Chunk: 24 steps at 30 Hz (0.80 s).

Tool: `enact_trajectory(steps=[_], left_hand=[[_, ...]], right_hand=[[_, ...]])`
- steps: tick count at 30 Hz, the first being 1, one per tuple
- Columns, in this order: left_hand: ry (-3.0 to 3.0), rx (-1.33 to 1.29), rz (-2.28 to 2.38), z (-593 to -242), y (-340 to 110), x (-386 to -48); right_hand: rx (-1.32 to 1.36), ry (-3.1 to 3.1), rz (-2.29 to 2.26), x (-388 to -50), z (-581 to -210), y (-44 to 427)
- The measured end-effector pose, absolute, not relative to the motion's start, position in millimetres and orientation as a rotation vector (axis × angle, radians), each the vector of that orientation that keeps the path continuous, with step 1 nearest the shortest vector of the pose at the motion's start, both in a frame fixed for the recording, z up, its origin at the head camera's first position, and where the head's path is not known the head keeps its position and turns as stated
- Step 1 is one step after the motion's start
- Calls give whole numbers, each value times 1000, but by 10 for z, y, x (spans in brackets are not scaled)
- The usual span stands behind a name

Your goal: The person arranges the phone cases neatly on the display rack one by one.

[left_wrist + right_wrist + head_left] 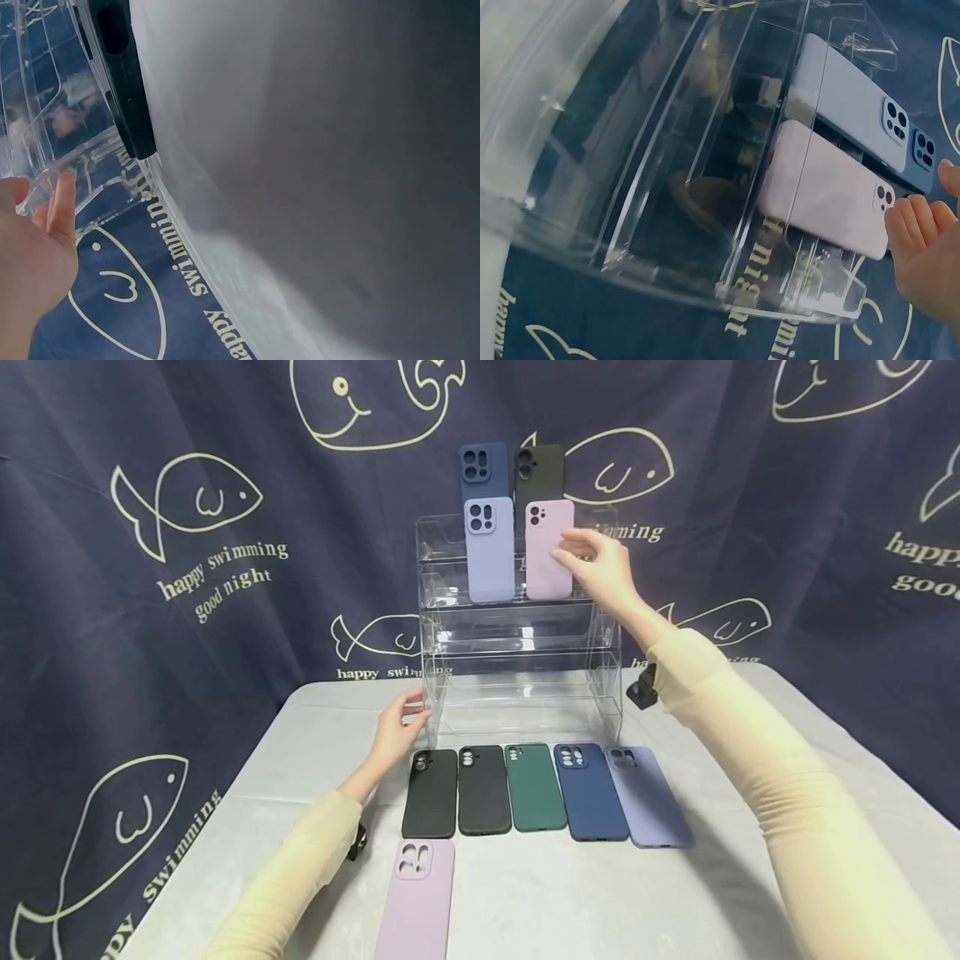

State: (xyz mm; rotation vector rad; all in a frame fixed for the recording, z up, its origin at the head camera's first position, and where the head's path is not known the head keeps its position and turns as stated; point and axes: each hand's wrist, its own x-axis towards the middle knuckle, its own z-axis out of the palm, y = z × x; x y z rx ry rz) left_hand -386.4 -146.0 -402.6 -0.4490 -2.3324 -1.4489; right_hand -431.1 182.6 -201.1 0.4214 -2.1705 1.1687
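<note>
A clear tiered display rack [517, 672] stands on the table. My left hand [397, 724] holds its left side edge low down, thumb and fingers at the clear panel [97, 161]. On an upper tier, a pink phone case [543, 578] stands upright, also seen in the right wrist view [817, 187]. My right hand [600, 568] is at that case's right edge, its fingers [907, 225] fairly straight near the camera cutout; firm contact is unclear. Left of it stands a light blue phone case [491, 564]. Behind them are a dark blue case [487, 481] and a black case [546, 477].
Before the rack lies a row of phone cases: two black ones [430, 797], a green one [536, 793], a dark blue one [594, 802] and a lavender one [652, 806]. A light purple case [420, 902] lies nearer. A fish-patterned curtain [210, 710] hangs behind.
</note>
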Motion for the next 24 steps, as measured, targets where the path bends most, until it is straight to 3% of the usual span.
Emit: enact_trajectory(steps=[14, 21, 24], left_hand=[[-2309, -519, -1407, -4051, -1473, -3906], [-2354, -539, -1456, -3781, -1412, -3642], [-2356, -538, -1495, -3838, -1462, -3712]], right_hand=[[424, -2089, 1171, -4101, -2420, 2314], [434, -2093, 1210, -3899, -2676, 2430], [434, -2110, 1217, -3896, -2795, 2498]])
